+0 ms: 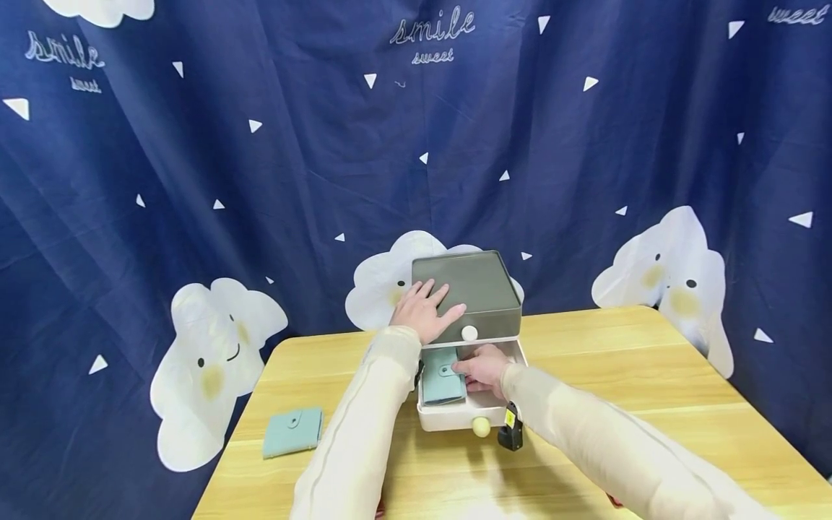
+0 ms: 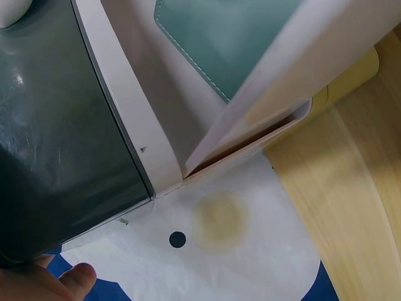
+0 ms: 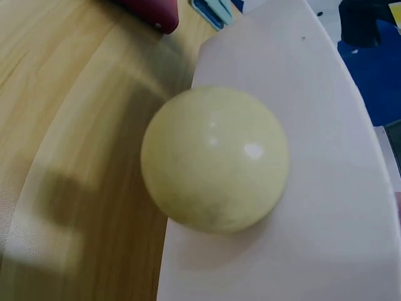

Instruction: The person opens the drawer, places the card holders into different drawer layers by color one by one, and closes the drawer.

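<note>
1. Nearest, the end of a dark red object (image 3: 153, 11) lies on the wood-grain table (image 1: 604, 375).
2. One teal snap wallet (image 1: 292, 433) remains outside, between 8 and 9 o'clock from the drawer.
3. The white drawer (image 1: 451, 420) stands open; a second teal wallet (image 1: 440, 386) is already inside, toward 9 o'clock.
4. At that wallet's 3 o'clock edge, the right hand (image 1: 484, 368) touches it, fingers bent; whether pinching, I can't tell.
5. Farther, the left hand (image 1: 419, 314), fingers spread, holding nothing, rests on the closed grey upper tier (image 1: 477, 282), contents hidden.

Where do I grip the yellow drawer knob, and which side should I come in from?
Probably pinch opposite sides of the yellow knob, coming straight at the drawer from its front: the knob is a smooth ball standing out from the front face, so its rounded sides offer the hold.
</note>
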Motion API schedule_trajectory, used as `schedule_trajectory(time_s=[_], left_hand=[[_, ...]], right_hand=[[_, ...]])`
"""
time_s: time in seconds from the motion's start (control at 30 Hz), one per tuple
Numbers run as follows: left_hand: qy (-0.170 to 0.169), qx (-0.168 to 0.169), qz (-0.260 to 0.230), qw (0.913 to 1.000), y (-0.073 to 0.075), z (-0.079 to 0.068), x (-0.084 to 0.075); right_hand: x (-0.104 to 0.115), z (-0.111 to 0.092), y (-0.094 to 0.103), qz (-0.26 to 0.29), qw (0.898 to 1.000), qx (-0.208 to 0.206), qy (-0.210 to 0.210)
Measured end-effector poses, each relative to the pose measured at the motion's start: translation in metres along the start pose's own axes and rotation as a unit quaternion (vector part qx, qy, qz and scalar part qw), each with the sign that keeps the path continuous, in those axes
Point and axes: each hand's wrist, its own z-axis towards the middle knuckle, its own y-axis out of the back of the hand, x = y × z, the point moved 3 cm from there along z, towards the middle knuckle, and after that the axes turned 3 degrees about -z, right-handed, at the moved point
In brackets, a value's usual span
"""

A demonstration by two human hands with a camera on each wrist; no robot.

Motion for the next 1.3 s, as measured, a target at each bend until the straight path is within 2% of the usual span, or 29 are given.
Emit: schedule_trajectory(time_s=[0.17, 0.33, 0.5, 0.6, 0.73, 0.97, 1.17, 1.3], left_hand=[[0.002, 0.0, 0.002, 1.0, 0.002, -0.001, -0.001], [0.0, 0.003, 0.0, 1.0, 0.003, -0.002, -0.002], [-0.002, 0.01, 0.001, 0.9999, 0.002, 0.0, -0.002], [0.001, 0.011, 0.001, 0.9999, 0.001, 0.0, -0.002], [0.003, 0.007, -0.004, 1.0, 0.002, -0.001, -0.003], [0.01, 0.01, -0.01, 0.9999, 0.003, -0.004, -0.001], [0.005, 0.01, -0.004, 0.9999, 0.004, -0.003, -0.003], [0.002, 0.005, -0.002, 1.0, 0.002, 0.001, -0.002]], right_hand=[[0.002, -0.001, 0.001, -0.06, 0.998, -0.034, 0.001], [0.0, 0.002, 0.004, -0.126, 0.99, -0.068, 0.004], [0.0, 0.002, 0.007, -0.145, 0.987, -0.067, 0.007], [0.002, -0.002, 0.008, -0.14, 0.988, -0.062, 0.014], [0.007, -0.01, 0.011, -0.104, 0.993, -0.045, 0.018], [0.017, -0.024, 0.013, -0.066, 0.998, 0.0, 0.023], [0.029, -0.043, 0.021, -0.082, 0.995, 0.042, 0.045], [0.035, -0.055, 0.03, -0.091, 0.991, 0.06, 0.077]])
